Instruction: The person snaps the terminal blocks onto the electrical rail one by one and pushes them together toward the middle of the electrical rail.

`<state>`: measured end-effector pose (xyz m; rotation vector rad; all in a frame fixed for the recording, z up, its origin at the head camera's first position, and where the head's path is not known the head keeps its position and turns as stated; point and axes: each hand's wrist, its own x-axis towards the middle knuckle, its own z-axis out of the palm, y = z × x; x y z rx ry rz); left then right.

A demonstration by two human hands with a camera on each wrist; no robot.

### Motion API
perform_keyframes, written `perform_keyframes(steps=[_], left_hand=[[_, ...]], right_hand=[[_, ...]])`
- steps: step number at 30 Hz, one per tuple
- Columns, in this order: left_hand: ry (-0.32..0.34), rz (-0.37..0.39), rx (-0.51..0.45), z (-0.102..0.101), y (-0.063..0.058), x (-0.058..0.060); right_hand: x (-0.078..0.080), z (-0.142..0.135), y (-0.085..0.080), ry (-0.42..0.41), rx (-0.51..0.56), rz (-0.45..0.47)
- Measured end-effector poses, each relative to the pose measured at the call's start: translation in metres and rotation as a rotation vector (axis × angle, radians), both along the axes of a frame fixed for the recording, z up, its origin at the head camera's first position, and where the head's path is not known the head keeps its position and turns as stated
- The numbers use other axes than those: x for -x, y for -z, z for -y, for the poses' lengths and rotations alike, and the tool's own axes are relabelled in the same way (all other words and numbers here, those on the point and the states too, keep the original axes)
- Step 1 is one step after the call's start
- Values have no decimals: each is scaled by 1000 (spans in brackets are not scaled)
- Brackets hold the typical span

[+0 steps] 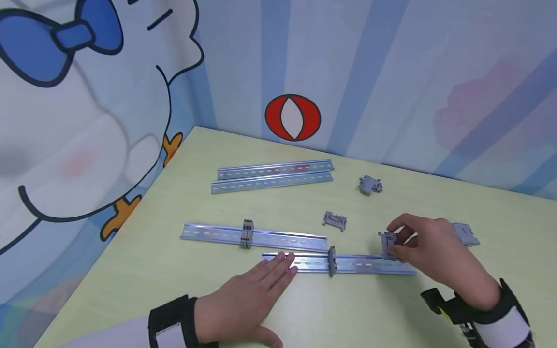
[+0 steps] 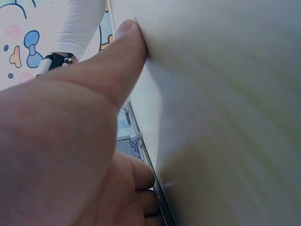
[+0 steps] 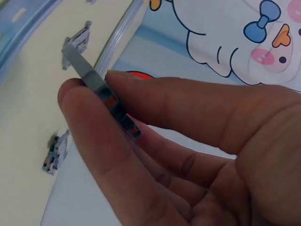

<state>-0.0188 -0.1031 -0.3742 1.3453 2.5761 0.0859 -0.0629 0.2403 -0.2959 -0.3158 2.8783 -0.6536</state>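
Note:
My left hand [image 1: 245,299] lies flat with straight fingers, its fingertips resting over the left end of the nearest slotted metal DIN rail [image 1: 370,265]. The left wrist view shows the thumb [image 2: 127,52] stretched out against the tabletop. Between thumb and fingers, my right hand [image 1: 444,253] pinches a grey terminal block [image 1: 387,244], which overlaps that rail's right part in the head view. Seen edge-on in the right wrist view, the same terminal block [image 3: 106,94] shows small orange marks. Another terminal block [image 1: 332,261] stands across the middle of the nearest rail.
Just behind lies a second rail [image 1: 287,239] carrying upright terminal blocks [image 1: 246,234]. Two more rails [image 1: 271,183] lie side by side farther back. Loose terminal blocks lie behind the rails [image 1: 335,220], at the back right [image 1: 370,185] and beyond my right hand [image 1: 465,234]. Printed walls border the table.

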Motion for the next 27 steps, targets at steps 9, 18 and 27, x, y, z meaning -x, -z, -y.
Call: perform_keyframes(steps=[9,18,27], left_hand=[[-1,15,-1,0,-1,0],[10,-15,-12,1,-1,0],[5,-17,-6,1,0,-1]], right_hand=[[-2,-24,14,4,-95,100],[4,-41,21,-13,-170,229],[9,-45,23,34,-164,263]])
